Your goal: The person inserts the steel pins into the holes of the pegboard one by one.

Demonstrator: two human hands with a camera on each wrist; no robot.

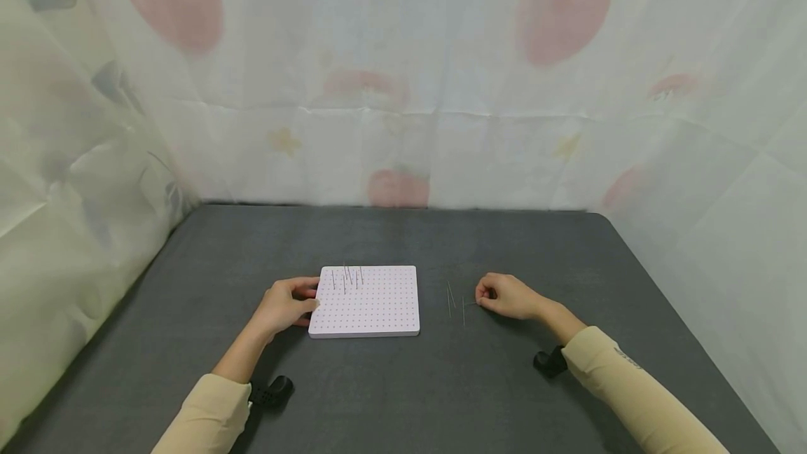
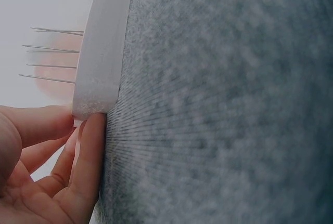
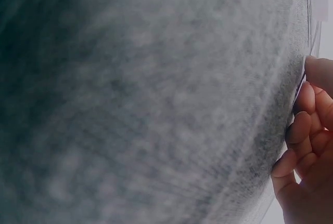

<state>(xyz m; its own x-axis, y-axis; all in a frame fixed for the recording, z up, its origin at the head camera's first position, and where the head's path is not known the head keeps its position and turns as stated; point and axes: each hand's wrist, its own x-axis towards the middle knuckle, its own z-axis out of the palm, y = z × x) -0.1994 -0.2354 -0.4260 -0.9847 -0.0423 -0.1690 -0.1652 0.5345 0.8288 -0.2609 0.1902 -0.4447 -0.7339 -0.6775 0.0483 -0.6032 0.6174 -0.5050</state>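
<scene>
A white board with rows of small holes [image 1: 368,310] lies on the dark table. Several thin metal needles [image 1: 345,279] stand upright in its upper left holes; the left wrist view shows these needles [image 2: 49,51] side-on. My left hand [image 1: 285,308] holds the board's left edge, thumb at the top rim and fingers [image 2: 88,161] against the side near the tabletop. To the right of the board, my right hand [image 1: 509,295] pinches a thin needle [image 1: 470,303] between thumb and forefinger, low over the table. Just left of it lie a few loose needles [image 1: 450,300].
The dark grey table [image 1: 403,398] meets a white curtain [image 1: 479,160] with a fruit print along its back edge. More of this cloth hangs at the left and right. A black wrist mount [image 1: 272,392] sits by the left sleeve, another mount [image 1: 550,361] by the right.
</scene>
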